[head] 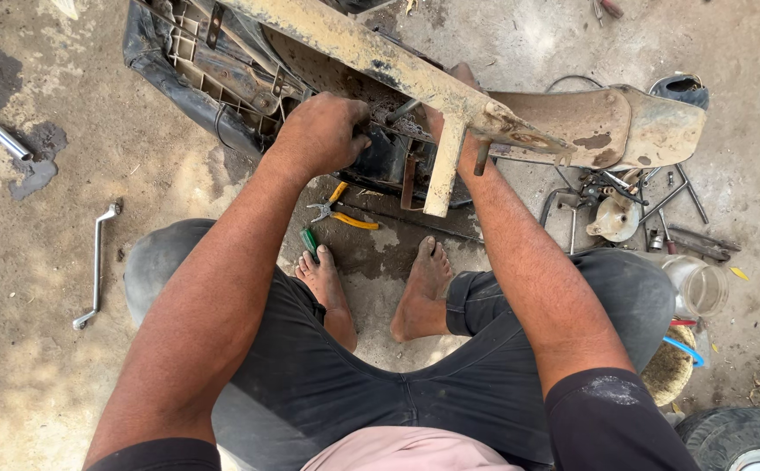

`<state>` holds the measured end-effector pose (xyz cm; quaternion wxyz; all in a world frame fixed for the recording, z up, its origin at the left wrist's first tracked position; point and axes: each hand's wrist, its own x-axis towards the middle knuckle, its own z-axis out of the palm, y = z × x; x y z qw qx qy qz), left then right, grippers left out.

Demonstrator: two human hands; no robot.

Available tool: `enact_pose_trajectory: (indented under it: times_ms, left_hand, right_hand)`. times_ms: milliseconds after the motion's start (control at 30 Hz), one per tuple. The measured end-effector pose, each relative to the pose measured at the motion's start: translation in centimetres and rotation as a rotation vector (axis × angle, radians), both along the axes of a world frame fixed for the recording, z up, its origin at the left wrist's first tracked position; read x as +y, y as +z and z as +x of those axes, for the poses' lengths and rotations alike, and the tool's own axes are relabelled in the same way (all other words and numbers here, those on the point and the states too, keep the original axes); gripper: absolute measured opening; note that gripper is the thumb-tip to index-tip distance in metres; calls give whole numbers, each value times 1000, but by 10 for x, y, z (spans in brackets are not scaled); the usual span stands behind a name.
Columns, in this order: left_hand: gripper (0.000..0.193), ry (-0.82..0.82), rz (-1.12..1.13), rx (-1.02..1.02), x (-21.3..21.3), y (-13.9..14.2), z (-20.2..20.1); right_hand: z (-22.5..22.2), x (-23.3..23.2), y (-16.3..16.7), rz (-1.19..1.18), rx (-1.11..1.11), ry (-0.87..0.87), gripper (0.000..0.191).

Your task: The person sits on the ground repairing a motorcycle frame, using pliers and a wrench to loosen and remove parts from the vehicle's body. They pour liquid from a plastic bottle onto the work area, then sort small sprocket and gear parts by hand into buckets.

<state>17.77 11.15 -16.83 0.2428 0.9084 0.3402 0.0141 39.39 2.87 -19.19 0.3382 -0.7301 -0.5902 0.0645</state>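
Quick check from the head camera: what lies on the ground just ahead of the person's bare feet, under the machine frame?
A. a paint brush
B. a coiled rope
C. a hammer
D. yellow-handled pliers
D: yellow-handled pliers lie on the stained concrete just beyond the bare feet, below the left hand, which is pressed into the dark parts under the rusty frame.
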Motion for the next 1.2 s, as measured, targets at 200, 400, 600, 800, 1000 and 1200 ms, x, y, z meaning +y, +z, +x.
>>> enact_pose_trajectory:
  times_ms: [200,400,600,800,1000,1200]
  left_hand:
    - [29,1,-12,14,-2,-2,3]
    - [23,-2,-14,-16,-11,10,6]
    - [23,-30,207,-338,1,-9,42]
    - [28,-123,222,-632,4,-35,88]
    - [32,-11,16,-402,18,-32,90]
    - [35,-4,-22,-257,20,-53,93]
  right_hand:
    - [3,1,-12,-40,-109,-9,30]
    - [19,7,-21,163,-1040,149,44]
    - [26,9,-25,-191,-1151,163,53]
    - [3,-9,17,-79,-720,98,43]
    - [-15,-10,63,25,-293,91,34]
    - [-76,-50,24,16,-32,-12,11]
